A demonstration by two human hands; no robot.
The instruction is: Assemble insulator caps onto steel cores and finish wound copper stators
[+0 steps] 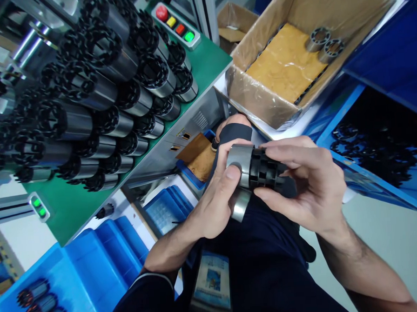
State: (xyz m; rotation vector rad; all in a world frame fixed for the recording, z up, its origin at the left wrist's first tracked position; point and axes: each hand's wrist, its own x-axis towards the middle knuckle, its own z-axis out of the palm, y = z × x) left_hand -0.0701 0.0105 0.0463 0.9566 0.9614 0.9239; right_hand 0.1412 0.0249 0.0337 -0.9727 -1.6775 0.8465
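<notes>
My left hand (219, 192) is closed around a shiny metal stator core (242, 160), its thumb pressed on the side. A second metal stator core (241, 204) sits just below, against the same hand; how it is held is partly hidden. Over my lap, my right hand (309, 181) grips a black slotted plastic end piece (265, 171) between thumb and fingers. That piece lines up with the first core's right end and touches it. Whether it is seated inside the core, I cannot tell. More black plastic (287, 183) shows inside the right palm.
Many metal cores with black ends (93, 90) crowd the green bench (207, 65) at left, beside a button panel (176, 25). A cardboard box (272, 104) holds two bare cores (330, 49). A blue bin (388, 195) contains black parts. Blue trays (91, 255) stand lower left.
</notes>
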